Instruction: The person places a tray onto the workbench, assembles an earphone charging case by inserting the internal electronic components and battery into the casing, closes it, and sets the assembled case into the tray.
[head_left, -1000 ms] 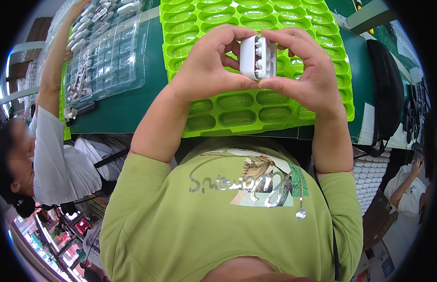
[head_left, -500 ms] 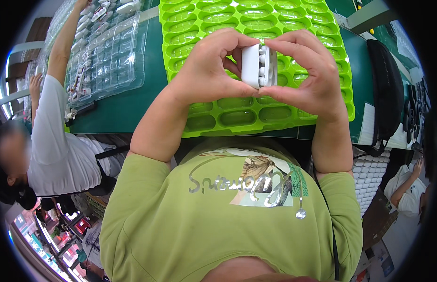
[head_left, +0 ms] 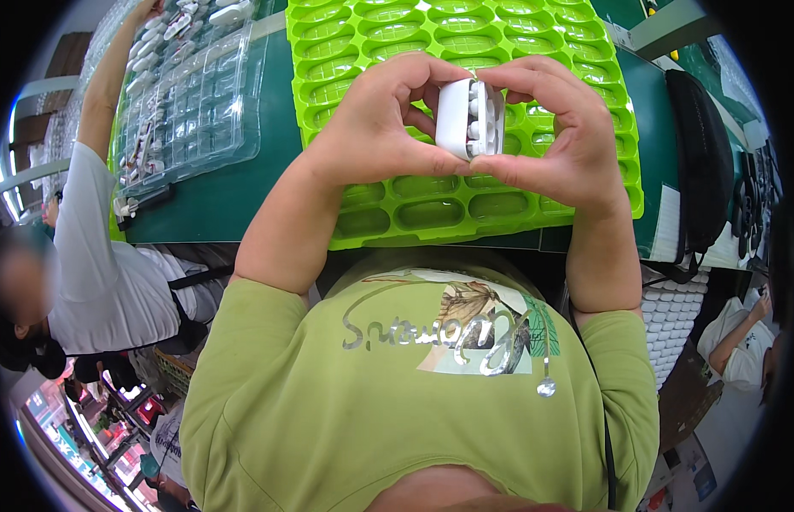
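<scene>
A person's left hand (head_left: 375, 128) and right hand (head_left: 559, 141) pinch a small white case (head_left: 467, 118) from either side, each grip closed on it between thumb and curled fingers, its open face turned toward the right hand. Directly beyond and beneath the grip lies a bright green moulded tray (head_left: 431, 205) on a dark green tabletop (head_left: 235, 196). Well left of the grip, a co-worker's arm (head_left: 102, 111) reaches over a clear plastic tray (head_left: 200, 94).

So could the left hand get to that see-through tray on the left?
Probably yes, but not freely. The left hand is busy holding the white case together with the right hand. The clear tray lies close by on its left, with nothing between them.
</scene>
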`<state>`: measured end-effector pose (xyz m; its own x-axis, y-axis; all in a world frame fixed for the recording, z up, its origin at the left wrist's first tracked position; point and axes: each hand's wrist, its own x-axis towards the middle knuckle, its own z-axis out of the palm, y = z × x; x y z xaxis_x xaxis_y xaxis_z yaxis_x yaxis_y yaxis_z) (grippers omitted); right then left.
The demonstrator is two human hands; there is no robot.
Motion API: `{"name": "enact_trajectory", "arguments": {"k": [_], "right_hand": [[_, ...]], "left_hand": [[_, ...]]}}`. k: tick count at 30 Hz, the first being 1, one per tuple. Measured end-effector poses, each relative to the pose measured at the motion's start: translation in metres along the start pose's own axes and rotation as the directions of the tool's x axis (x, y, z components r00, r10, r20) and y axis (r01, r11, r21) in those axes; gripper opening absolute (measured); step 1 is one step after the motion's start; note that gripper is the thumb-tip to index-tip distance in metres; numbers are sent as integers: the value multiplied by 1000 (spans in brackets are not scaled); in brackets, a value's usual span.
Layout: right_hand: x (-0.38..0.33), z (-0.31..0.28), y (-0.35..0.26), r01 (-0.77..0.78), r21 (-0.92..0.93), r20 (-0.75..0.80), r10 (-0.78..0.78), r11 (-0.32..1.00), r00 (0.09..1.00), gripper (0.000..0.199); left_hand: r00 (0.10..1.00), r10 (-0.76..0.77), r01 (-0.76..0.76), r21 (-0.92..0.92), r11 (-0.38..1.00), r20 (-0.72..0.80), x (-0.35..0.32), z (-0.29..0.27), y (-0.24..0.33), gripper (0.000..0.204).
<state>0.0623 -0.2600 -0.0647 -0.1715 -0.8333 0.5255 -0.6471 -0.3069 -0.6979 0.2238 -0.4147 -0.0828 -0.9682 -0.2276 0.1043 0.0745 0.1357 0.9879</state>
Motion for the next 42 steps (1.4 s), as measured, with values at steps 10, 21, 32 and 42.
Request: {"name": "enact_trajectory", "arguments": {"k": [10,21,32,42], "right_hand": [[-2,-7,-1,-32,106,-57,38,994,998,59],[0,-3,1,60,-1,-64,-60,998,996,57],[1,-1,-2,84,-82,8,-84,993,996,55],[1,-3,-3,16,-45,21,-15,999,1000,59]], "left_hand": [[993,71,-89,-192,977,-99,2,-2,-6,72],[992,97,-108,-137,985,-80,2,2,-1,72],[996,83,-85,-40,996,-43,1,4,-6,69],[999,42,-43,-26,999,-19,0,3,-4,72]]}}
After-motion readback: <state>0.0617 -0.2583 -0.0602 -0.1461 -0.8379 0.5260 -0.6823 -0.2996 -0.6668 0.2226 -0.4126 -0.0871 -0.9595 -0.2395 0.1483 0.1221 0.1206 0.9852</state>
